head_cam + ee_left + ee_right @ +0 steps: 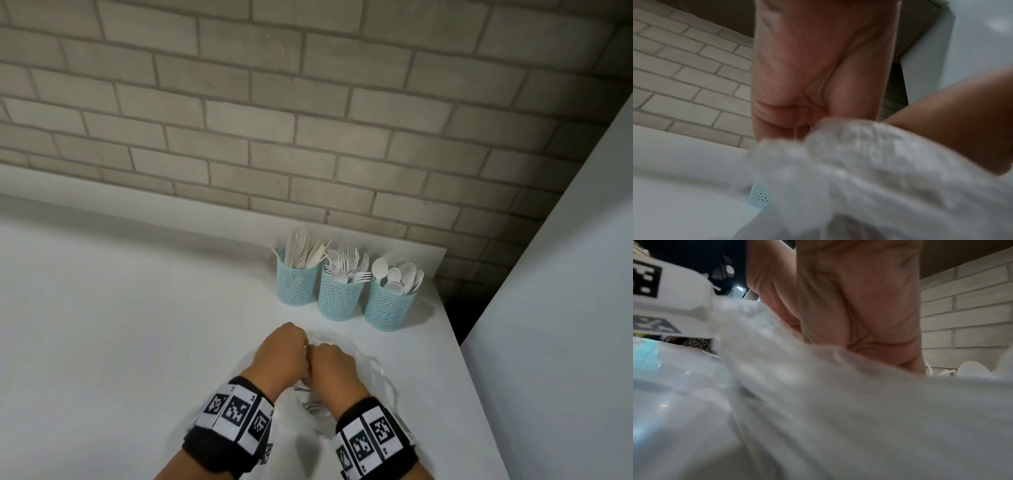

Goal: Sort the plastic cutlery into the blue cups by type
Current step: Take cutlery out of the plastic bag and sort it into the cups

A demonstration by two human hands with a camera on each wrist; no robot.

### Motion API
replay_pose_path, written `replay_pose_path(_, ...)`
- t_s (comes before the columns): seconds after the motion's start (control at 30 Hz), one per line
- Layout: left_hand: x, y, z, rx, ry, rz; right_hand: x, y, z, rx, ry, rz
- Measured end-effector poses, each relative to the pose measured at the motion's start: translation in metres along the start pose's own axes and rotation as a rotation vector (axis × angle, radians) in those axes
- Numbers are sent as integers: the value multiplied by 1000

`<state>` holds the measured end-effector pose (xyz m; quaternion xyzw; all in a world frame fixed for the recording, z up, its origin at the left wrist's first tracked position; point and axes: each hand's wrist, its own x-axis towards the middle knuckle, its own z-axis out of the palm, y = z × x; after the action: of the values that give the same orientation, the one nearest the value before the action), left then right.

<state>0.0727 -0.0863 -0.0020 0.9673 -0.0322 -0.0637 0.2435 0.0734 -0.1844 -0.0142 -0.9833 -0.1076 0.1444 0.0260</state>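
Cutlery upright in blue cups, both hands' fingers clamped on clear bag

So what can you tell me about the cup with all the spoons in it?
The spoon cup is a pale blue, round cup with little holes all over its wall, like plastic mesh. It stands upright on the white table, rightmost in a row of three, near the table's right edge. White plastic spoons stick out of its top, bowls up. No hand touches it.

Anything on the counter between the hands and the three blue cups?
Only bare white counter in the head view. Both hands, left hand and right hand, grip a clear plastic bag short of the blue cups.
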Motion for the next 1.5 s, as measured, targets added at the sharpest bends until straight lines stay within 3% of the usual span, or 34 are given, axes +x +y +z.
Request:
replay_pose_path(0.37,-8,-1,-3,-74,24,3,-3,2,3,-70,-49,15)
replay_pose_path(0.7,-14,-8,-6,-118,37,-19,-10,15,0,96,28,-6)
replay_pose_path(1.0,-14,-12,-16,-88,-6,-60,-30,37,-27,367,-12,-35)
replay_pose_path(1.17,-21,-4,-25,-34,-52,-51,-34,46,-49,796,125,-112)
replay_pose_path(1.23,-22,2,-30,-142,38,76,-34,43,-58,1042,181,-149)
replay_pose_path(1.3,-21,9,-33,-437,36,172,-32,38,-64,1271,201,-148)
replay_pose_path(1.4,-18,16,-31,-881,-192,120,-27,31,-67,1481,199,-95)
replay_pose_path(1.5,-15,16,-23,-1030,-309,87,-24,27,-66,1511,168,-52)
